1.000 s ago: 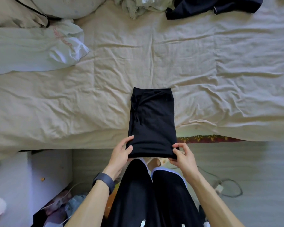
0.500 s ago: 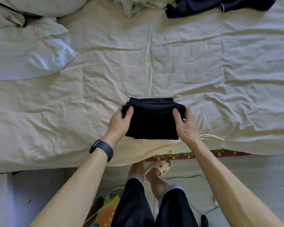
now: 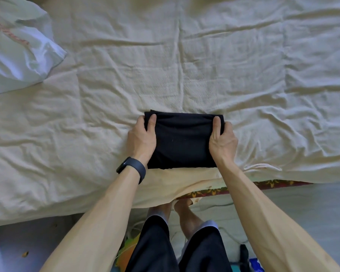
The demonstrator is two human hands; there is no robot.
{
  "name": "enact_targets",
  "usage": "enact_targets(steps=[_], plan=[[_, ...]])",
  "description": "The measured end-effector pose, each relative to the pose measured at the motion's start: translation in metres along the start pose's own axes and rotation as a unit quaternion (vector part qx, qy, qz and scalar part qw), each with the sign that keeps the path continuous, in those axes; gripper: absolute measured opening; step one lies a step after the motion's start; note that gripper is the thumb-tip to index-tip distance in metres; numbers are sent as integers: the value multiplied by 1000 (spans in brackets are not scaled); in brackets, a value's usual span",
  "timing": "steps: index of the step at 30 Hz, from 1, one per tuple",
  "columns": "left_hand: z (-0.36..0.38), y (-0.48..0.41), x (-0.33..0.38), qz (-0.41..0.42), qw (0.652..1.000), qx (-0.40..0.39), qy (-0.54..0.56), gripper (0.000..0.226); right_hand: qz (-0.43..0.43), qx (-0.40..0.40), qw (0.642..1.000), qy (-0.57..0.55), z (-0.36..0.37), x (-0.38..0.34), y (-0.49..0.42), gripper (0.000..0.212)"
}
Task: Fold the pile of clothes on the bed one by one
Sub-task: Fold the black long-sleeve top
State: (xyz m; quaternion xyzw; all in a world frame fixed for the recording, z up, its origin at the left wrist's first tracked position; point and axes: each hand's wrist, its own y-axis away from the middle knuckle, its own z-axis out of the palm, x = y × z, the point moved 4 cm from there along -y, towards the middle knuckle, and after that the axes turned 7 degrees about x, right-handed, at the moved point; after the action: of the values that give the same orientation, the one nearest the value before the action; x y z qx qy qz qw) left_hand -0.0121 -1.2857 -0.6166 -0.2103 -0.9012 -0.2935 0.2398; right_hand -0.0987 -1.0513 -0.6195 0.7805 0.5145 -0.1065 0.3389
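Folded black garment [image 3: 182, 140] lies flat on the wrinkled beige bed sheet [image 3: 185, 65]. It is a compact rectangle near the bed's 6 o'clock edge, straight ahead of me.

My left hand [image 3: 140, 138] grips its 9 o'clock side. The thumb lies on top near the far corner and the other fingers go down past the edge, out of sight. My right hand [image 3: 223, 140] grips the 3 o'clock side the same way, thumb on top and fingers hidden round the edge. Both hands are closed on the cloth. The dark wristband [image 3: 133, 167] on my left wrist sits just beside the garment's near corner.

- **10 o'clock:** white pillow [image 3: 18, 55], well apart from the garment and cut off by the frame.
- **5 o'clock:** a bunched sheet fold [image 3: 261, 166] just beside my right wrist. A patterned mattress edge [image 3: 263, 183] shows below the sheet.
- **6 o'clock, on the floor:** my legs in dark shorts [image 3: 155, 248] and a pale cable [image 3: 232, 238] near my feet.
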Motion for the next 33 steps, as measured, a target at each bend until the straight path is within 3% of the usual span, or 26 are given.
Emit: enact_targets(steps=[2, 4, 7, 9, 11, 13, 16, 20, 23, 25, 26, 27, 29, 33], plan=[[2, 1, 6, 8, 1000, -12, -23, 46, 3, -3, 1000, 20, -2, -5, -1, 52], [-5, 11, 12, 55, 995, 26, -81, 45, -21, 28, 998, 43, -10, -10, 4, 52], [-7, 48, 36, 295, 935, 116, -158, 60, -182, 132, 971, 80, -22, -30, 34, 47], [18, 69, 43, 404, 892, 46, -200, 62, -312, 131, 935, 105, -9, -40, 54, 44], [43, 76, 32, 415, 872, -33, -259, 64, -345, 44, 921, 178, 13, -35, 57, 50], [56, 65, 12, 400, 861, -62, -307, 63, -332, -33, 907, 256, 30, -12, 41, 55], [62, 47, -16, 399, 861, -78, -307, 63, -331, -32, 894, 300, 34, 28, 15, 57], [43, 30, -38, 332, 884, -51, -324, 64, -280, -39, 909, 307, 34, 34, 8, 60], [5, 32, -39, 255, 914, -30, -313, 70, -216, -2, 934, 286, 15, 17, 28, 67], [-12, 39, -29, 210, 952, -11, -223, 69, -164, 21, 965, 205, -5, 9, 42, 69], [-17, 40, -26, 150, 978, -8, -146, 67, -109, 10, 985, 132, -15, 10, 45, 69], [-19, 40, -24, 70, 995, -17, -67, 65, -36, -13, 998, 48, -22, 13, 45, 67], [-15, 36, -21, -60, 996, -63, 17, 54, 94, -89, 989, -76, -29, 14, 38, 59], [-4, 17, -19, -140, 976, -147, 83, 41, 124, -249, 955, -105, -27, 4, 9, 51]])
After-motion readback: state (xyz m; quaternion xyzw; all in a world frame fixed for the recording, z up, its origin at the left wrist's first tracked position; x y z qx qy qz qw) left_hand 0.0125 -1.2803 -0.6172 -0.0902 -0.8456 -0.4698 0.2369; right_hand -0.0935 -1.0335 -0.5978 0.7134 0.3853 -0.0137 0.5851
